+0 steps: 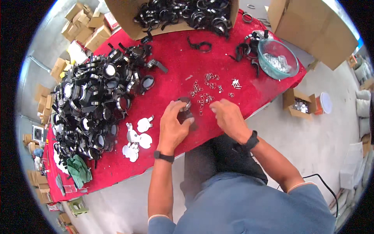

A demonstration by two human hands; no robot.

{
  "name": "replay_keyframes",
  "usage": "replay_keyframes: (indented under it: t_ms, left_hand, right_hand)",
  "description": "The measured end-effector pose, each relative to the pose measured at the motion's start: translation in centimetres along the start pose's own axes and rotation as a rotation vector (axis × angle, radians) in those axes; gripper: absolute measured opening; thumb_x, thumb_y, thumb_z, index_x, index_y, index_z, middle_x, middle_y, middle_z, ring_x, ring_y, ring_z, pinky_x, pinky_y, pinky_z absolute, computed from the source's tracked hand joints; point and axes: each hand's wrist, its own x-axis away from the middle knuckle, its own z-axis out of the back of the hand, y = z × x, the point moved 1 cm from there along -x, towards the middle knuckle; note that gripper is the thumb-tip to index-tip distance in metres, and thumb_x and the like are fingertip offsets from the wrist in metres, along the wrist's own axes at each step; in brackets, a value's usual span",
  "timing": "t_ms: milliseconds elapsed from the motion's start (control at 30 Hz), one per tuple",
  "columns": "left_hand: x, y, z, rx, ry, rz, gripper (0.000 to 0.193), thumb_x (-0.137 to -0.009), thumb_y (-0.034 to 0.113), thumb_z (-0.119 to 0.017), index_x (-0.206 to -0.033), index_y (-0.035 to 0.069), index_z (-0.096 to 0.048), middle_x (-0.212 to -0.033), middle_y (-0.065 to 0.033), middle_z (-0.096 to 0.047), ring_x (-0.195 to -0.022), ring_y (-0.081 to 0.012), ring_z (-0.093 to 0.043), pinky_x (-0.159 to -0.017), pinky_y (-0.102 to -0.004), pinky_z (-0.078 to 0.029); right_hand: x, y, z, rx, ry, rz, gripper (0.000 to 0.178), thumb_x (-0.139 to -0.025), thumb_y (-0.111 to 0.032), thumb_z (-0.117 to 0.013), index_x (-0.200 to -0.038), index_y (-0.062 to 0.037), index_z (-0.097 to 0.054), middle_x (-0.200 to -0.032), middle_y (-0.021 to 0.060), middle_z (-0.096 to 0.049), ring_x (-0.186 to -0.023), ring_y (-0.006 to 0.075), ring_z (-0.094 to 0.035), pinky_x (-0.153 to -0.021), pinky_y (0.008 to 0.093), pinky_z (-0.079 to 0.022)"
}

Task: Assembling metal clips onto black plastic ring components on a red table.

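Note:
My left hand (171,126) is closed around a dark round part with a shiny metal rim (186,104), held low over the red cloth near the table's front edge. The part is slightly blurred. To the right of it, my right hand (230,120) is closed with thumb and fingertips together; whatever they pinch is too small to make out. Just beyond both hands lie several small metal clips (204,97) in a loose scatter. A little heap of white sticks (236,84) lies right of the clips. White disc-shaped pieces with tabs (145,140) lie left of my left hand.
A large pile of black-strapped round parts (97,93) covers the table's left side. At the back stands a cardboard box (171,28) full of black rings. A clear bowl (295,66) holds small bagged items at the right. A green cloth (79,171) lies front left.

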Motion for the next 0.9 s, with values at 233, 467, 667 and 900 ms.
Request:
replay_keyframes:
  t_ms: [233, 467, 667, 900]
  left_hand:
    - [-0.5, -0.5, 0.3, 0.045, -0.078, 0.001, 0.057, -0.077, 0.014, -0.088, -0.131, 0.003, -0.072, -0.14, -0.022, -0.068, -0.136, -0.0383, -0.062, -0.12, -0.0456, -0.046]
    - [-0.6, -0.3, 1.1, -0.003, -0.132, 0.037, 0.055, -0.079, 0.012, -0.083, -0.132, 0.001, -0.072, -0.144, -0.0231, -0.065, -0.138, -0.0393, -0.06, -0.121, -0.0451, -0.045]
    - [-0.6, -0.7, 0.9, 0.024, -0.129, 0.036, 0.057, -0.079, 0.012, -0.082, -0.134, 0.002, -0.071, -0.143, -0.0231, -0.066, -0.138, -0.0388, -0.06, -0.121, -0.0447, -0.045]
    - [-0.6, -0.7, 1.1, 0.043, -0.131, 0.048, 0.052, -0.081, 0.013, -0.08, -0.132, 0.002, -0.073, -0.141, -0.0223, -0.067, -0.136, -0.039, -0.061, -0.119, -0.0442, -0.047]
  right_hand:
    - [-2.9, -0.5, -2.1, -0.132, 0.016, 0.192, 0.021, -0.093, 0.001, -0.065, -0.114, 0.0026, -0.067, -0.1, 0.0214, -0.072, -0.091, 0.0409, -0.072, -0.079, 0.0486, -0.058]
    - [-3.5, -3.0, -2.7, -0.303, -0.082, 0.019, 0.018, -0.09, -0.004, -0.072, -0.108, -0.0028, -0.069, -0.094, 0.019, -0.074, -0.09, 0.0394, -0.073, -0.08, 0.0487, -0.058]
    - [-3.4, -2.2, -3.3, -0.247, -0.044, 0.071, 0.016, -0.089, -0.003, -0.073, -0.105, -0.0026, -0.077, -0.091, 0.0178, -0.076, -0.088, 0.0369, -0.075, -0.08, 0.0441, -0.059]
    - [-3.4, -2.1, -3.5, -0.087, -0.014, 0.265, 0.018, -0.089, -0.002, -0.069, -0.104, -0.0057, -0.078, -0.095, 0.0162, -0.074, -0.088, 0.0365, -0.074, -0.079, 0.0459, -0.06]
